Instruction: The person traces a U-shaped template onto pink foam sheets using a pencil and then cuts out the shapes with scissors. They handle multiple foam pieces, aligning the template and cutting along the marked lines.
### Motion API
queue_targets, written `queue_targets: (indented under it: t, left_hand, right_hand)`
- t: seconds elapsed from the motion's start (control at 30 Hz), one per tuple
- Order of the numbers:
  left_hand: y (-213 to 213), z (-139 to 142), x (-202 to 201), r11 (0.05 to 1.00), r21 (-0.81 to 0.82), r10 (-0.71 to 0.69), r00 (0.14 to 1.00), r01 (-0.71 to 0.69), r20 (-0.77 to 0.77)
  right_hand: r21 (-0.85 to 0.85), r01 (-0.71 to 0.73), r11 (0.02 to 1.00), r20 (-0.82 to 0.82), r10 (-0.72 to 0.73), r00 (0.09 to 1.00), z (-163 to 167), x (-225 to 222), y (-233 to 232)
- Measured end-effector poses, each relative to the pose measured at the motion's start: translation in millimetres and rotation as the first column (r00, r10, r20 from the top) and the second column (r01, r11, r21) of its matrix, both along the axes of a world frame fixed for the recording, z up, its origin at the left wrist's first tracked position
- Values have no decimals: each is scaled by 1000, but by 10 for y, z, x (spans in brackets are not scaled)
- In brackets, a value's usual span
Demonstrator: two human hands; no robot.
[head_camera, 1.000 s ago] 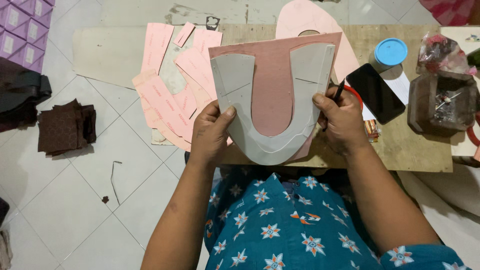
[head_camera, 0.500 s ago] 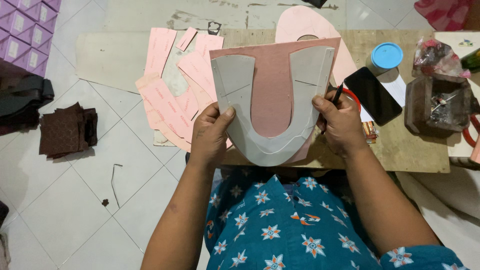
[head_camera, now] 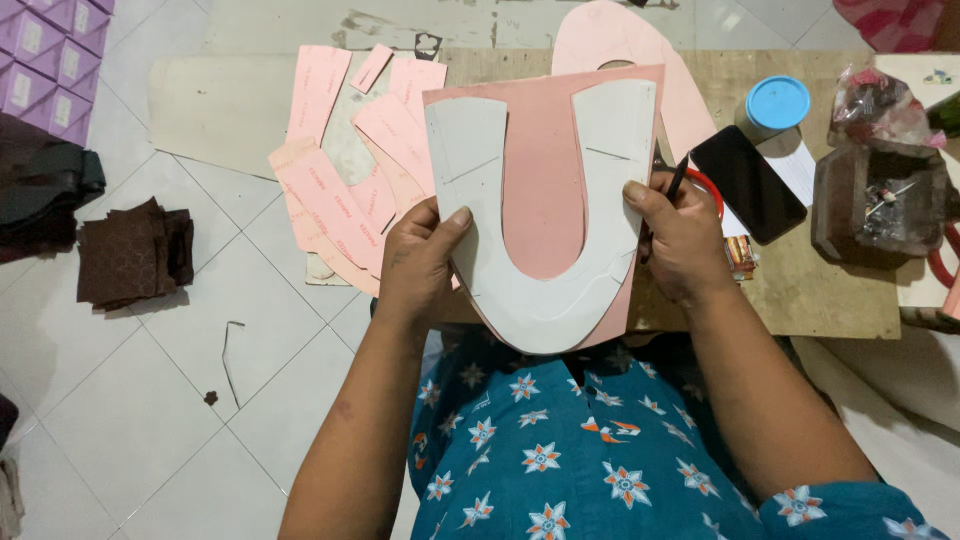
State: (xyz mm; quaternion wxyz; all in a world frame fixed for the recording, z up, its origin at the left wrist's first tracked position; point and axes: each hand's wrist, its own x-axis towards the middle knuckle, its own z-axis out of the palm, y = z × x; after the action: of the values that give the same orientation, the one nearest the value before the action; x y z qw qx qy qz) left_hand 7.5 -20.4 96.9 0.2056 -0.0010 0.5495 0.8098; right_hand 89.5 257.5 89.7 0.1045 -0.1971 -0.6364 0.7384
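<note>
— Hands: what does each hold?
— Left hand [head_camera: 420, 262] and right hand [head_camera: 678, 240] grip a grey U-shaped pattern [head_camera: 540, 290] against a pink sheet [head_camera: 543, 190], above the counter's [head_camera: 810, 290] near edge; the right also holds a pen [head_camera: 677, 181].

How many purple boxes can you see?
4 purple boxes, at least partly, all stacked together at the top left corner on the floor; the picture's edge cuts them off, so more may be hidden.
</note>
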Motion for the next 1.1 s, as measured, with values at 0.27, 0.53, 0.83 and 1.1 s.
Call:
queue_targets:
  t: [0.27,0.53,0.83,1.1]
  left_hand:
    - [26,106,12,993,-116,-2,1000,5,29]
    - [29,139,15,991,-134,-5,1000,9,30]
    - [-5,169,8,986,-168,-16,1000,19,20]
    - [-14,189,-15,982,-191,7,997,6,71]
  right_hand:
    - [-108,13,994,-3,-13,1000,19,-8,-39]
    - [-33,17,999,58,-15,998,63,-3,-36]
    - [-21,12,1000,83,-10,996,29,-23,-26]
    - [-28,-38,999,93,40,995,22,-16,-41]
